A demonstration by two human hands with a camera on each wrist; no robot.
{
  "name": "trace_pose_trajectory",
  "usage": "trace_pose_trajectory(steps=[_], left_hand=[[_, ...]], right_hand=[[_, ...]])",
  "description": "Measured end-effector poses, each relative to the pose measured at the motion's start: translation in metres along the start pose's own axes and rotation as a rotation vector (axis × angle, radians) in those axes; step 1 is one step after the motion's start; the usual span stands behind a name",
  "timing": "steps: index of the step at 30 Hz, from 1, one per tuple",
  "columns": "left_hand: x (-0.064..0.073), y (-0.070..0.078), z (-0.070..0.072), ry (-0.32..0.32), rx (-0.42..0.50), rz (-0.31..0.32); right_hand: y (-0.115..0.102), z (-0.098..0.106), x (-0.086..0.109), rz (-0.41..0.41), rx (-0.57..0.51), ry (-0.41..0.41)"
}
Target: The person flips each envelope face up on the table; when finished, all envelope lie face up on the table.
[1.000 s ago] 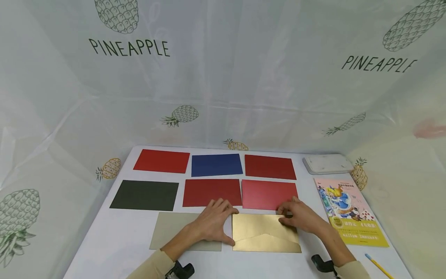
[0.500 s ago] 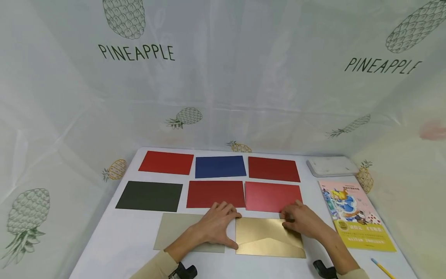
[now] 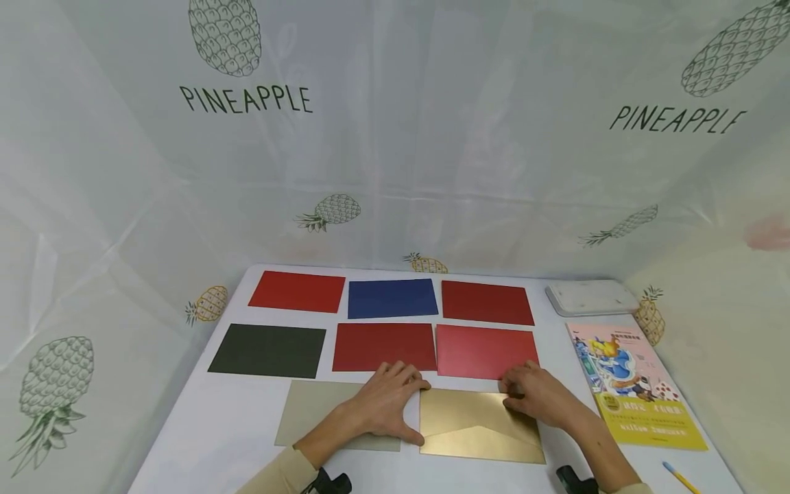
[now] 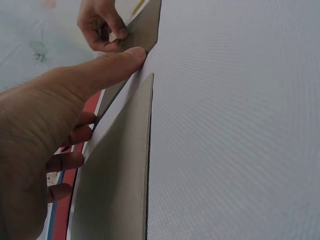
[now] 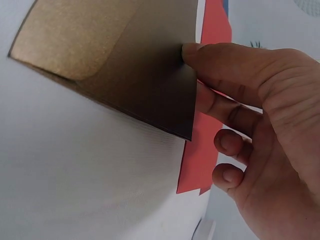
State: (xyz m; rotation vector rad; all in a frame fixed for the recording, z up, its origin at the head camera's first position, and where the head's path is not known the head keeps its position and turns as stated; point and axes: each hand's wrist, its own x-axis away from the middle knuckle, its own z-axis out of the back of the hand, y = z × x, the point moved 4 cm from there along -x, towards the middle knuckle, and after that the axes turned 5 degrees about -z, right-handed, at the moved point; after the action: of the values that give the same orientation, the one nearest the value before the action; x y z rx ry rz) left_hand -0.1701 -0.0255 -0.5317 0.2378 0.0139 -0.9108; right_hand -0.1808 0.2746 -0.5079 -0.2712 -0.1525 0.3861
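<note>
Gold envelope [image 3: 472, 412] at five o'clock in my head view. Left hand [image 3: 384, 405], loosely spread, touches its nine-o'clock edge, gripping nothing. Right hand [image 3: 542, 395], nearly closed, pinches its edge near two o'clock. Pink sheet [image 3: 484, 350] just beyond, at twelve.

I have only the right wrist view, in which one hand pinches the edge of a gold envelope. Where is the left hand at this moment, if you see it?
Observer: The left hand is spread along the left edge of the gold envelope.
Operator: Thank you. On that side, does something lie beside the envelope?
Observer: Yes, a beige sheet lies flat to its left, partly hidden by that hand in the head view.
Operator: And to the right of the envelope, is there a thing which I miss?
Observer: A book with a pink and yellow cover lies there, apart from the envelope.
</note>
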Motion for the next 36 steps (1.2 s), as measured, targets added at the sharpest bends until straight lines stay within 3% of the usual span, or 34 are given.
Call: trace_pose_trajectory(steps=[17, 30, 36], left_hand=[[-0.0002, -0.0004, -0.0034, 0.022, -0.012, -0.015], [-0.0011, -0.001, -0.0027, 0.002, -0.016, -0.01], [-0.0002, -0.0006, -0.0029, -0.004, -0.009, -0.01]], right_hand=[[0.0008, -0.002, 0.001, -0.03, -0.018, -0.004], [0.0007, -0.0051, -0.0011, -0.127, -0.023, -0.041], [0.001, -0.0065, -0.0003, -0.119, -0.021, -0.041]])
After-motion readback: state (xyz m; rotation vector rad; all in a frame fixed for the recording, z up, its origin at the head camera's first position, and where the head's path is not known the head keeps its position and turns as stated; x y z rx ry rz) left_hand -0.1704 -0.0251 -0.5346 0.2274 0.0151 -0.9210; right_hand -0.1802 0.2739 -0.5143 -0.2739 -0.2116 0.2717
